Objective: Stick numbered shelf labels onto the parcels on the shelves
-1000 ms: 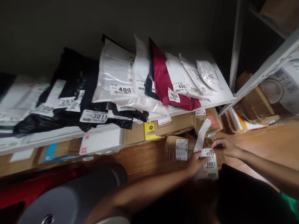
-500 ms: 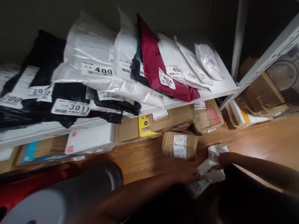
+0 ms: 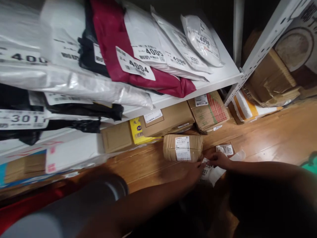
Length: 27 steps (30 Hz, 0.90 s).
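Between 4 and 5 o'clock in the view, both hands are holding the numbered label strip (image 3: 205,172) low over the wooden floor (image 3: 272,135). The left hand (image 3: 193,172) is grasping its upper left edge, and the right hand (image 3: 221,160) is pinching near its top; how firmly either is gripping, I cannot tell in this dimness. That closeness is posing the main risk: if one hand is pulling while the other is slackening, a label could be tearing, creasing or sticking to a fingertip. The blank backing paper (image 3: 218,173) is sagging below the right hand and could be folding over the printed face. At 2 o'clock from the strip, labels reading 4019 (image 3: 229,150) are showing; if they are joined to it, a tug could be dragging them. The brown taped parcel (image 3: 170,148) is sitting at 10 o'clock, just beside the left fingers, so a loose adhesive edge could be catching on it. Poor light is also making neighbouring numbers easy to confuse.
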Each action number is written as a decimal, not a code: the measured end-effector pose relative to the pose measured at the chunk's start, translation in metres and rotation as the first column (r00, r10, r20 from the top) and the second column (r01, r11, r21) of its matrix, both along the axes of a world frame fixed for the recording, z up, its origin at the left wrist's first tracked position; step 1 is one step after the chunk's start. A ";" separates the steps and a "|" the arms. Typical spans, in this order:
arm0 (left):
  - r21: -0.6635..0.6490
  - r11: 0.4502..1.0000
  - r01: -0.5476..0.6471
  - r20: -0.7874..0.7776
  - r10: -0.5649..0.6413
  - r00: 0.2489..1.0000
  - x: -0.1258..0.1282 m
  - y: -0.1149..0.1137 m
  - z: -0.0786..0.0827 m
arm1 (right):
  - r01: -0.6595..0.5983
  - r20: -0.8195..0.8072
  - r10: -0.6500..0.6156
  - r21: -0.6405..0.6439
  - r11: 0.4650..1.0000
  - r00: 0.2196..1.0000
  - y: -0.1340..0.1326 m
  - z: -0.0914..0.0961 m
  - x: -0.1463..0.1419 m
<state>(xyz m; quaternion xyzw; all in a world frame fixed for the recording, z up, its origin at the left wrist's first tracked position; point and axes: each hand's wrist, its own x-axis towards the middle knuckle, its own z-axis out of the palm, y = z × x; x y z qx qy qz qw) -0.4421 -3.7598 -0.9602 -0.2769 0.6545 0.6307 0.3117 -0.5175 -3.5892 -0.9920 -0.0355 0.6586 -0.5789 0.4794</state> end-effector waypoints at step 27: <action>-0.426 0.681 0.596 -0.324 -0.730 0.602 0.021 -0.152 0.016 | -0.005 -0.177 -0.009 -0.078 0.997 0.984 -0.022 -0.060 -0.075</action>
